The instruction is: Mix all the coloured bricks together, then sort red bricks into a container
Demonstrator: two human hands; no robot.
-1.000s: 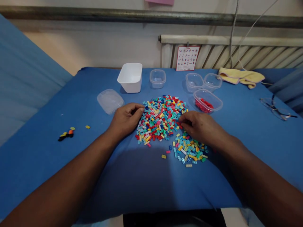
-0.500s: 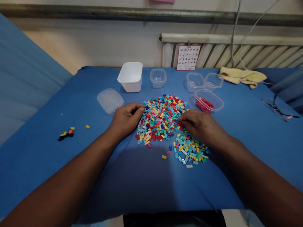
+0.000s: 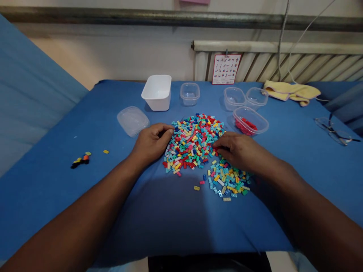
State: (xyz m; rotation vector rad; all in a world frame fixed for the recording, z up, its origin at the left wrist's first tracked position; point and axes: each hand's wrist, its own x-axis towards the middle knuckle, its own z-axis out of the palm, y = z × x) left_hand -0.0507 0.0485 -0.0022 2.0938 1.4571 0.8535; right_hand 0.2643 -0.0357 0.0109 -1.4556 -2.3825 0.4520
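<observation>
A large heap of small multicoloured toy bricks (image 3: pixel 193 143) lies on the blue-covered table. My left hand (image 3: pixel 153 141) rests against its left edge, thumb and fingers curled together; whatever they hold, if anything, is hidden. At the right edge of the heap, my right hand (image 3: pixel 238 149) has its fingers closed in a pinch on a red toy brick (image 3: pixel 216 149), partly covered by the fingertips. Below that hand spreads a smaller brick pile (image 3: pixel 227 179), mostly blue, yellow and green. Beyond it stands a clear tub (image 3: pixel 262 122) with red bricks (image 3: pixel 246 126) inside.
A white bin (image 3: pixel 157 92), a clear tub (image 3: pixel 190 94) and two more clear tubs (image 3: pixel 234 98) line the back. A clear lid (image 3: pixel 133 121) lies left of the heap. Dark and coloured pieces (image 3: pixel 81 161) sit far left; a yellow cloth (image 3: pixel 292 91) and glasses (image 3: pixel 334 131) are right.
My right hand has shifted very slightly at the heap's right edge, its fingers drawn closer together. My left hand and the brick piles look nearly the same.
</observation>
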